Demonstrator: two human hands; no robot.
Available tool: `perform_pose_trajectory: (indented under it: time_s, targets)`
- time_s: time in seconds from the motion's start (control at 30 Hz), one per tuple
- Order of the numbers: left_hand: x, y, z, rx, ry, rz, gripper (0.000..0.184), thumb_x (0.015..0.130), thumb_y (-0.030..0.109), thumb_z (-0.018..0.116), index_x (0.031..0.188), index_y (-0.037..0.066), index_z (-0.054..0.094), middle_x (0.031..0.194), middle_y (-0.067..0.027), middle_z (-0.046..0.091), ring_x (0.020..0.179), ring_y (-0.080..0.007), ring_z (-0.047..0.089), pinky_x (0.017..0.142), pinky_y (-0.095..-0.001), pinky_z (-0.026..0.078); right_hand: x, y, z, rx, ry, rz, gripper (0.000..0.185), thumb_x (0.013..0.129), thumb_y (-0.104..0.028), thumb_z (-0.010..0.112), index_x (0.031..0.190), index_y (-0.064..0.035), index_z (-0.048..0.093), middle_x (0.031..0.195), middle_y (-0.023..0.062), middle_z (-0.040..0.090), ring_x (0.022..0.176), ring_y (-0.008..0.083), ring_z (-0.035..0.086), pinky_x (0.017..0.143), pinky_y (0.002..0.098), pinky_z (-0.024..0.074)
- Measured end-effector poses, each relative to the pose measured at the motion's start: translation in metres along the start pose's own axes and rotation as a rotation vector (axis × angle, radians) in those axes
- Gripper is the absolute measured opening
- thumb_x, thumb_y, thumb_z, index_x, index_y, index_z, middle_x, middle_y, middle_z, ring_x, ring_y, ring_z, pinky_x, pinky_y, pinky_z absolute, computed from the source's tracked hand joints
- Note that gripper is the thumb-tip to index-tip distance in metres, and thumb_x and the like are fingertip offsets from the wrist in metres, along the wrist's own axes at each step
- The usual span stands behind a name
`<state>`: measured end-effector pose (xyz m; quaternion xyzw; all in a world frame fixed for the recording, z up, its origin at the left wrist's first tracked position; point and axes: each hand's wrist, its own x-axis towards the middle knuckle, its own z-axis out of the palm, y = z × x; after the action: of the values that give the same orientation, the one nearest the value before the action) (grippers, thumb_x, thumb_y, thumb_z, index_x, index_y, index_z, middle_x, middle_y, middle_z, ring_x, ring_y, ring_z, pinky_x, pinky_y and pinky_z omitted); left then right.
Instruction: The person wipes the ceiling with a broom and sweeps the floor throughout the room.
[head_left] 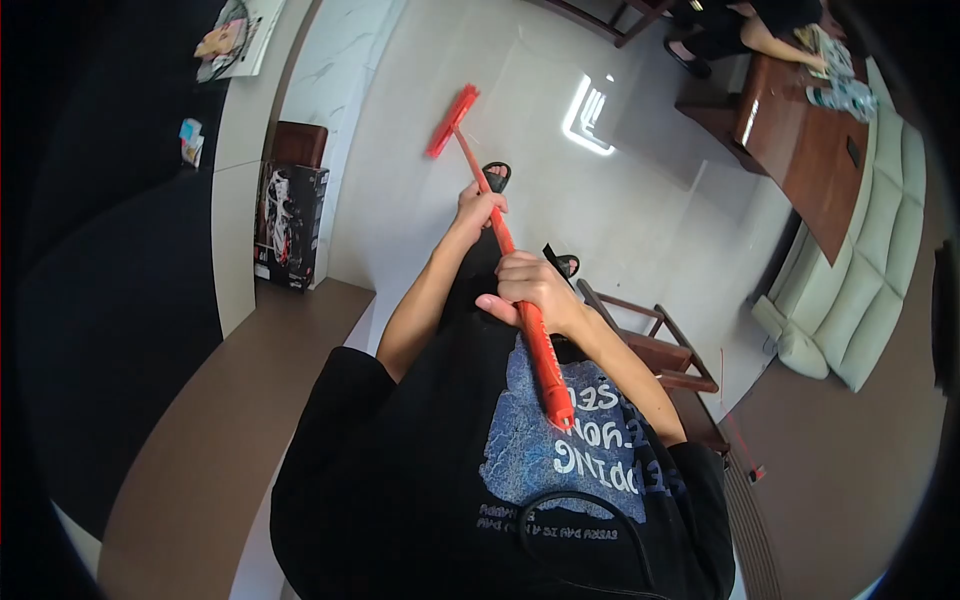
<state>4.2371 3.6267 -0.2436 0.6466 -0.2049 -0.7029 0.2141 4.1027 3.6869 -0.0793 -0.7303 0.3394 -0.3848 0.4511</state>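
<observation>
A long red broom [542, 360] slants across the view, its end near my chest and its narrow head [454, 121] on the pale floor ahead. My left hand [479, 211] is closed around the lower part of the handle. Higher up, my right hand [533, 282] wraps the thicker grip with the thumb pointing left. Whether the head has bristles or a blade is hard to make out.
A boxed item [290, 225] stands by the left wall. Behind my right arm is a wooden chair [660, 345]. A long wooden table [800, 135] and light sofa [870, 270] line the right. A seated person's arm [780, 47] reaches onto the table beside a plastic bottle [845, 98].
</observation>
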Motion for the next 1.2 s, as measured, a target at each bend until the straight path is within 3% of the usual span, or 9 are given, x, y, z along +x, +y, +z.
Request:
perform_pose_trajectory:
  time_s: [0.23,0.37,0.43,0.47,0.57,0.87,1.0,1.1,1.2]
  targets:
    - [0.062,0.026,-0.080,-0.137,0.295,0.219,0.025,0.059,0.003,0.063,0.080,0.006,0.049,0.058,-0.0010,0.047,0.038,-0.0117,0.039,0.034,-0.0267,0.027,0.070,0.055,0.035,0.134,-0.145,-0.100,0.038,0.079,-0.013,0.067,0.050,-0.0022,0.046,0.051,0.0146,0.046,0.055,0.0333,0.048,0.060,0.0426,0.0418]
    - [0.096,0.019,-0.114,-0.060,0.262,0.100,0.020,0.062,0.014,0.066,0.075,0.007,0.054,0.056,-0.0008,0.047,0.044,-0.0145,0.042,0.042,-0.0293,0.033,0.090,0.096,0.058,0.132,-0.171,0.014,0.041,0.079,-0.010,0.067,0.050,-0.0015,0.040,0.050,0.0156,0.044,0.050,0.0331,0.045,0.054,0.0412,0.0394]
    - [0.112,0.018,-0.118,0.228,0.267,-0.147,0.021,0.062,0.016,0.067,0.075,0.005,0.054,0.056,-0.0018,0.047,0.045,-0.0153,0.044,0.041,-0.0294,0.035,0.098,0.104,0.058,0.100,-0.188,0.094,0.042,0.079,-0.009,0.067,0.050,-0.0013,0.038,0.050,0.0157,0.043,0.048,0.0328,0.044,0.052,0.0401,0.0381]
    - [0.102,0.004,-0.111,-0.063,0.194,0.127,0.022,0.062,0.007,0.064,0.077,0.004,0.048,0.054,-0.0037,0.047,0.035,-0.0174,0.039,0.034,-0.0308,0.031,0.095,0.104,0.055,0.122,-0.162,0.070,0.041,0.079,-0.008,0.067,0.050,-0.0014,0.038,0.050,0.0156,0.043,0.047,0.0324,0.043,0.050,0.0396,0.0366]
    - [0.090,-0.017,-0.072,-0.328,0.297,0.055,0.027,0.060,0.007,0.063,0.081,0.004,0.048,0.053,-0.0046,0.048,0.035,-0.0161,0.041,0.034,-0.0301,0.033,0.069,0.084,0.038,0.128,-0.169,0.111,0.041,0.078,-0.008,0.066,0.050,-0.0015,0.037,0.050,0.0150,0.042,0.048,0.0318,0.043,0.050,0.0397,0.0358]
    - [0.032,-0.056,-0.017,-0.061,0.082,-0.026,0.021,0.062,0.007,0.061,0.077,0.005,0.048,0.057,-0.0028,0.047,0.040,-0.0144,0.044,0.037,-0.0275,0.035,0.011,0.026,0.007,0.151,-0.134,0.098,0.038,0.079,-0.001,0.063,0.049,-0.0027,0.038,0.049,0.0107,0.041,0.050,0.0296,0.042,0.058,0.0385,0.0384]
    - [0.023,0.009,-0.001,-0.150,0.091,-0.006,0.015,0.063,0.006,0.060,0.073,0.005,0.049,0.057,-0.0015,0.047,0.045,-0.0142,0.047,0.041,-0.0281,0.038,0.032,0.033,-0.020,0.121,-0.015,0.061,0.038,0.078,0.000,0.063,0.050,-0.0030,0.038,0.048,0.0101,0.039,0.048,0.0292,0.042,0.059,0.0375,0.0395]
    - [0.034,0.052,0.016,-0.161,0.027,0.071,0.013,0.064,0.005,0.058,0.075,0.002,0.053,0.064,-0.0084,0.060,0.053,-0.0165,0.057,0.041,-0.0257,0.041,0.048,0.049,-0.038,0.115,0.136,0.042,0.037,0.077,-0.006,0.064,0.050,-0.0033,0.039,0.049,0.0129,0.042,0.050,0.0323,0.045,0.057,0.0384,0.0390]
    - [0.085,0.052,0.018,0.092,-0.095,0.025,0.009,0.069,0.009,0.055,0.074,0.001,0.057,0.066,-0.0100,0.063,0.049,-0.0155,0.057,0.039,-0.0255,0.040,0.044,0.071,-0.047,0.094,0.199,0.116,0.036,0.077,-0.006,0.063,0.050,-0.0030,0.040,0.049,0.0142,0.042,0.050,0.0337,0.045,0.054,0.0396,0.0381]
